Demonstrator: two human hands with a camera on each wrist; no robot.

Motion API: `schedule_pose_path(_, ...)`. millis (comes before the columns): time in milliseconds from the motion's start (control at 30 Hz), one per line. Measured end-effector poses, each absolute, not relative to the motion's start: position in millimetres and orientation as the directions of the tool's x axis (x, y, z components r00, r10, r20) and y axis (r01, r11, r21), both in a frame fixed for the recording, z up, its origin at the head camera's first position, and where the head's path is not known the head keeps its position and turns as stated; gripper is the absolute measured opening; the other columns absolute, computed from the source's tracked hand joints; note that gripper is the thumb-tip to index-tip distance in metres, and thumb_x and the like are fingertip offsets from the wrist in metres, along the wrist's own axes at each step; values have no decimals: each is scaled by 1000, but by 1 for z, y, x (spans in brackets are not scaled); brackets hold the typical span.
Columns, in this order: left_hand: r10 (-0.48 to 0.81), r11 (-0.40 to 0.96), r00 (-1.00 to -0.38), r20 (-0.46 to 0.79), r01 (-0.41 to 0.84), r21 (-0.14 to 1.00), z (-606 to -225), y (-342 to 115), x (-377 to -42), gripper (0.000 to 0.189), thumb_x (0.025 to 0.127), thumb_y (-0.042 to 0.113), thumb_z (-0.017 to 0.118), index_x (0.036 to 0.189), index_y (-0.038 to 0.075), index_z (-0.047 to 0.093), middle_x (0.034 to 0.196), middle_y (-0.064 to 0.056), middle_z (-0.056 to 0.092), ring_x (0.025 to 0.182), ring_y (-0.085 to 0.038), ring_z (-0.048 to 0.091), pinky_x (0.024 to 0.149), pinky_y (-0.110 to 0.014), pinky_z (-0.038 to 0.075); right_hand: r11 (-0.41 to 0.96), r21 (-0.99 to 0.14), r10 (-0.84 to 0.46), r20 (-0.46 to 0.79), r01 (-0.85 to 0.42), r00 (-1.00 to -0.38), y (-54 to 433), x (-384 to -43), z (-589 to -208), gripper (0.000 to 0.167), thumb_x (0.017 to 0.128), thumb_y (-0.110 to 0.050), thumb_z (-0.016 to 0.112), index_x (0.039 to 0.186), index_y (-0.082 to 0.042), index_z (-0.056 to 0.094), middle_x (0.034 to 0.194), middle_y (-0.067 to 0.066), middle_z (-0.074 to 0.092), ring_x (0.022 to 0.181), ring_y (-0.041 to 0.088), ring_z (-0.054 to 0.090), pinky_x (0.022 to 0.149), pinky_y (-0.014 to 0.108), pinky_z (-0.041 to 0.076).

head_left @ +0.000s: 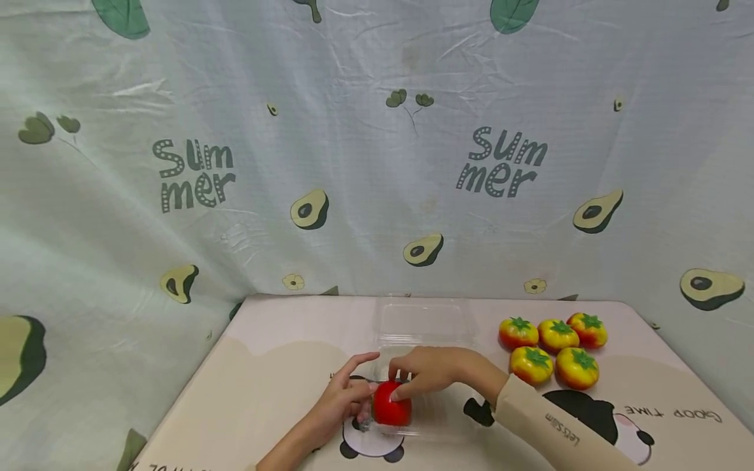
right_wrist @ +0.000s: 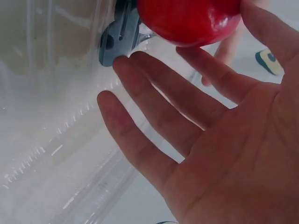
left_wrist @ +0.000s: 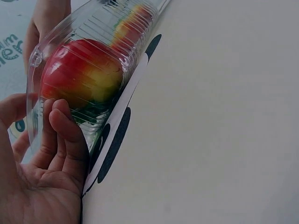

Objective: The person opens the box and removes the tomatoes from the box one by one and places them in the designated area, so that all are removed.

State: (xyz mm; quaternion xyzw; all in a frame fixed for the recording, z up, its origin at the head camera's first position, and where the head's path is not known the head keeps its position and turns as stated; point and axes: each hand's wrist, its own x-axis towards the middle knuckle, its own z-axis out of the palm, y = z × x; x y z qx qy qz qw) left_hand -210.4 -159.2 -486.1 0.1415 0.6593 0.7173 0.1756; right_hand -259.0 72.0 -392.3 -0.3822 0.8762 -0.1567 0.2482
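Note:
My right hand point(head_left: 429, 367) reaches down over an opened clear plastic clamshell box point(head_left: 432, 428). Its thumb and index finger pinch a glossy tomato point(head_left: 391, 404), red side up, at the box's left end. In the right wrist view, the other fingers point(right_wrist: 154, 109) of this hand stretch out apart from the tomato. My left hand point(head_left: 337, 407) is at the box's left side, and its fingertips touch the clear wall. Through the ribbed plastic, the left wrist view shows the tomato's yellow part point(left_wrist: 105, 81) and green leaves low down.
Several red-and-yellow tomatoes point(head_left: 532, 365) with green leaf tops stand grouped on the right of the table. The box's clear lid point(head_left: 425, 320) lies folded back toward the patterned curtain point(head_left: 365, 163). Panda drawings point(head_left: 374, 445) decorate the tabletop point(head_left: 253, 392).

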Motion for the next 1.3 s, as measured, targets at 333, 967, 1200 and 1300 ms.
schedule_pose_path(333, 437, -49, -899, -21, -47, 998, -485, -159, -212, 63, 102, 19, 57, 159, 13, 31, 64, 5, 56, 57, -10, 52, 59, -21, 50, 592, -568, -803, -351, -572, -482, 79, -262, -384, 39, 96, -15, 69, 130, -33, 63, 128, -6, 69, 111, 8, 64, 97, 29, 57)
schedule_pose_path(967, 439, -48, -898, -28, -55, 997, -485, -158, -211, 63, 103, 18, 57, 160, 12, 30, 64, 6, 54, 56, -9, 51, 58, -21, 49, 631, -592, -767, -379, -501, -518, 83, -259, -388, 33, 91, -24, 77, 115, -33, 57, 120, -6, 66, 105, 10, 65, 91, 30, 60)
schedule_pose_path(1200, 441, -49, -897, -31, -58, 997, -484, -157, -210, 66, 102, 18, 58, 160, 11, 28, 65, 6, 54, 56, -8, 50, 58, -21, 48, 636, -582, -762, -370, -506, -531, 86, -260, -390, 35, 88, -28, 80, 113, -32, 55, 114, -8, 65, 98, 6, 62, 88, 25, 58)
schedule_pose_path(1300, 437, -49, -899, -34, -61, 997, -484, -157, -210, 65, 102, 17, 57, 160, 11, 29, 64, 6, 54, 56, -8, 50, 57, -21, 48, 638, -582, -759, -362, -504, -542, 90, -262, -390, 38, 87, -27, 80, 114, -30, 55, 114, -7, 66, 99, 7, 61, 87, 24, 58)
